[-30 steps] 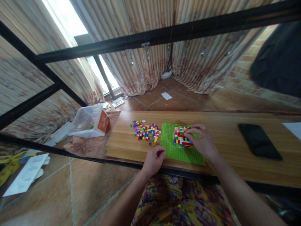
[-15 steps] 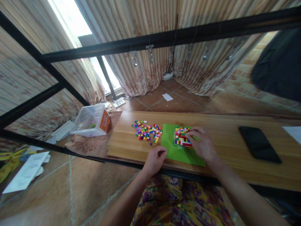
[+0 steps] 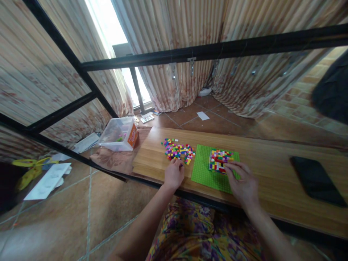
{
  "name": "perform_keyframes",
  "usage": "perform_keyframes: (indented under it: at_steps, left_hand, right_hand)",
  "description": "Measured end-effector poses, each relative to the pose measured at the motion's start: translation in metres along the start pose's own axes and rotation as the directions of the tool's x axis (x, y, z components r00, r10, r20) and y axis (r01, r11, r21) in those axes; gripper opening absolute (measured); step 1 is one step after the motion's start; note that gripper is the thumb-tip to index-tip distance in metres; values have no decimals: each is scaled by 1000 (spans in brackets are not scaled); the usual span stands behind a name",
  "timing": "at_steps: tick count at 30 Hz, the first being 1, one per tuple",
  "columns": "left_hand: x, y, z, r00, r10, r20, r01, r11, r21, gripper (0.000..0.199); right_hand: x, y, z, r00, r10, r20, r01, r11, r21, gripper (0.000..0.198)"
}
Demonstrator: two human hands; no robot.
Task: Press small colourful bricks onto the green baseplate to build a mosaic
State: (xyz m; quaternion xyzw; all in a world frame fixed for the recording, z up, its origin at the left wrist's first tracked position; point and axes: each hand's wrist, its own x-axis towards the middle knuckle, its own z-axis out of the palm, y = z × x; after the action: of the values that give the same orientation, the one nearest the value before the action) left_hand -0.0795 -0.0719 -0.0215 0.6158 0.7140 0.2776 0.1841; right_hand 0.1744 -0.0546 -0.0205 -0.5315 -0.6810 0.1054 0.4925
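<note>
A multicoloured toy brick structure (image 3: 217, 156) stands on the green baseplate (image 3: 202, 174), with rows of small bricks and a gap showing across it. My right hand (image 3: 244, 183) is at its near right edge, thumb and forefinger pinched together; whatever is between them is hidden. To the left of the baseplate lies a loose pile of small coloured bricks (image 3: 178, 149). My left hand (image 3: 174, 175) reaches the pile's near edge with its fingers curled closed. A dark brick shows by its fingertips, but I cannot tell whether it is held.
A black phone (image 3: 317, 180) lies on the right part of the wooden table (image 3: 272, 159). Beyond the table's left end stands a clear plastic box (image 3: 115, 139) with an orange label. A black metal bar (image 3: 206, 52) crosses above the far side, in front of curtains.
My left hand has moved from the baseplate's near left edge to the brick pile. My right hand has shifted from the top of the structure to its near right edge. The view has turned left.
</note>
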Motion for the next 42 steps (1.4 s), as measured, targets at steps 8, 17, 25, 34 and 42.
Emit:
perform_keyframes:
  at_steps: [8,17,25,34,42]
  left_hand:
    - [-12,9,3,997,17,70,11,926,-378,15]
    - [-30,22,25,994,91,57,-55,888,-456,17]
    - [-28,13,25,989,3,145,83,810,-580,14]
    - [-22,13,19,970,-143,197,243,636,-733,16]
    - [-21,6,11,965,-175,193,260,661,-703,21]
  right_hand:
    - [-22,-35,-4,989,118,86,-126,987,98,26]
    - [-49,-47,21,952,103,289,-145,982,125,27]
    - [-45,-26,-4,965,201,165,-217,973,84,27]
    - [-45,-4,-36,934,355,47,-357,933,42,29]
    - [-94,5,-91,875,455,163,-436,889,-142,34]
